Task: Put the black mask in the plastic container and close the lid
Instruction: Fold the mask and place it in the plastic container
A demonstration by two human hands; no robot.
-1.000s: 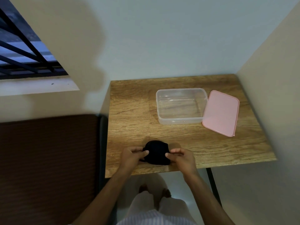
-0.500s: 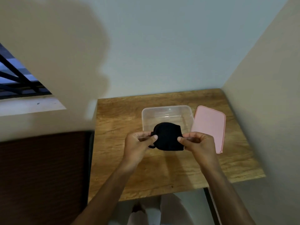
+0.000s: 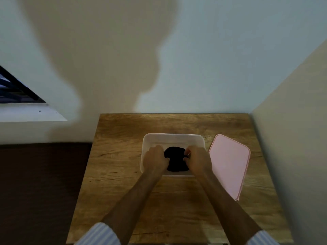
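Observation:
The black mask [image 3: 176, 160] lies low inside the clear plastic container [image 3: 174, 137], which stands on the wooden table [image 3: 123, 174]. My left hand [image 3: 155, 159] pinches the mask's left edge and my right hand [image 3: 198, 159] pinches its right edge, both reaching down into the container. The pink lid [image 3: 229, 163] lies flat on the table just right of the container, its left edge against the container's right wall.
A wall runs along the table's far edge and another wall along its right side. A dark brown surface [image 3: 40, 188] sits to the left of the table. A barred window [image 3: 16, 92] is at the far left.
Both hands carried the mask from the table's front edge up and forward, then lowered it into the container. The camera has moved closer over the table.

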